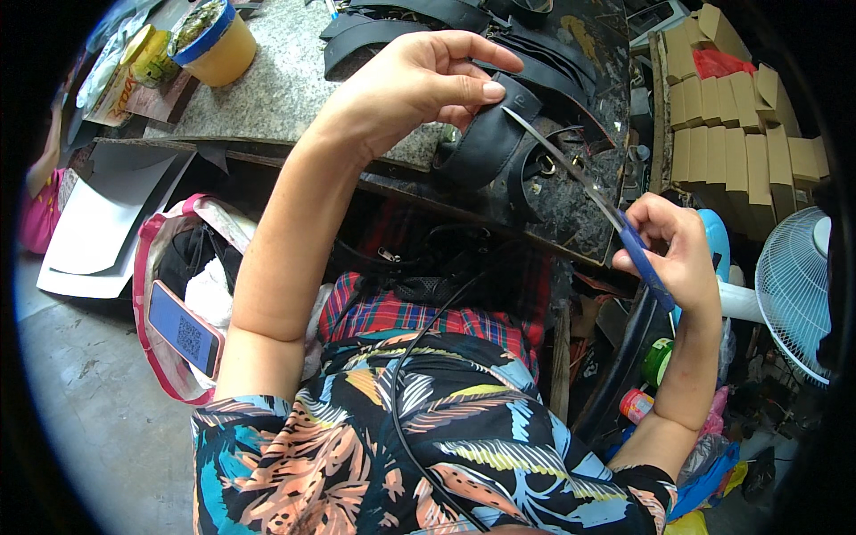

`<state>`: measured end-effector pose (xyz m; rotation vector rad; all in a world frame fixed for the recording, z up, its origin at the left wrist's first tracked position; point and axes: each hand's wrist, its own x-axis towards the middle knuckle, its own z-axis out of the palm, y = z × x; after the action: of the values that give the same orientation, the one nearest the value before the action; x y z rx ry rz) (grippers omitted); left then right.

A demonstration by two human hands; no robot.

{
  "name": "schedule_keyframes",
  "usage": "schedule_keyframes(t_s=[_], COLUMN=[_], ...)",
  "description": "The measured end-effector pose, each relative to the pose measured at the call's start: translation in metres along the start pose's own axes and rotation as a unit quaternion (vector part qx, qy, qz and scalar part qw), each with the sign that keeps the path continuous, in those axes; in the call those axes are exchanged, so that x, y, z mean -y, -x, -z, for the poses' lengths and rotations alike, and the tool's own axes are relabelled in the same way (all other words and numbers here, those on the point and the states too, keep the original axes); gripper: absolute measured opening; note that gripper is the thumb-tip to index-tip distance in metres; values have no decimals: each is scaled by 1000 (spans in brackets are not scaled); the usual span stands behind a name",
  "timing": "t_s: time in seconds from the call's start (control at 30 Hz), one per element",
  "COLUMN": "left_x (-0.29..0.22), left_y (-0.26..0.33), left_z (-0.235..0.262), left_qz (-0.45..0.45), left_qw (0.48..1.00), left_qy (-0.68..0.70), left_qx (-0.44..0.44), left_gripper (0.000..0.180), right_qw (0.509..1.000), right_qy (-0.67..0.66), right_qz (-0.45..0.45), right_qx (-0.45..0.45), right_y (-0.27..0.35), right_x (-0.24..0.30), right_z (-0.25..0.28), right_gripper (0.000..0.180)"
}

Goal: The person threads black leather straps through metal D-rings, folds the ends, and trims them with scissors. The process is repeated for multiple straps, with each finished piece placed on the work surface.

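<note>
My left hand (428, 82) grips the edge of a black leather strap (492, 134) between thumb and fingers. The strap curls over the front edge of the worktable, and stitching runs along its border. In my right hand (673, 245) is a pair of scissors (575, 169) with blue handles, its fingers closed round them. The long metal blades point up and left. Their tip lies over the strap, close to my left thumb; whether it touches the leather I cannot tell. Below the blades, a metal buckle (546, 163) shows among more black straps.
More black straps (374, 43) lie across the stone-topped table (290, 98). A yellow tub with a blue rim (217, 53) and a jar (153, 58) stand far left. Cardboard boxes (736, 160) are stacked at right above a white fan (796, 285). A phone (183, 328) rests on a bag at left.
</note>
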<state>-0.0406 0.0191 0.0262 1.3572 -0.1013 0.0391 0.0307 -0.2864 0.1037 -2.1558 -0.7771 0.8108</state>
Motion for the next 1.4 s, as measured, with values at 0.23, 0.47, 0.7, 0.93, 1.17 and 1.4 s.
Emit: schedule_keyframes(t_s=[0.23,0.47,0.7,0.93,1.17,1.4], left_x=[-3,-7,-6,-1,0,13], left_y=[1,3,3,6,16,31], left_z=[-5,-6,-7,-9,-4,-2], left_qz=[-6,16,16,-10,-67,-67], left_qw=[999,1000,1000,998,988,920], left_qy=[-31,7,-4,4,39,-256], left_qx=[-19,-8,-9,-57,-134,-288], left_gripper=[43,42,40,37,46,29], right_qw=[996,998,999,999,983,879], right_qy=[-76,-44,17,38,-36,364], right_qz=[-32,-2,29,10,41,-37], right_qx=[46,44,31,8,-176,-307], right_y=[-2,-3,-3,-2,-47,-127], right_x=[-7,-9,-9,-17,-57,-113], right_z=[0,2,6,8,35,49], right_gripper=[26,26,27,31,19,35])
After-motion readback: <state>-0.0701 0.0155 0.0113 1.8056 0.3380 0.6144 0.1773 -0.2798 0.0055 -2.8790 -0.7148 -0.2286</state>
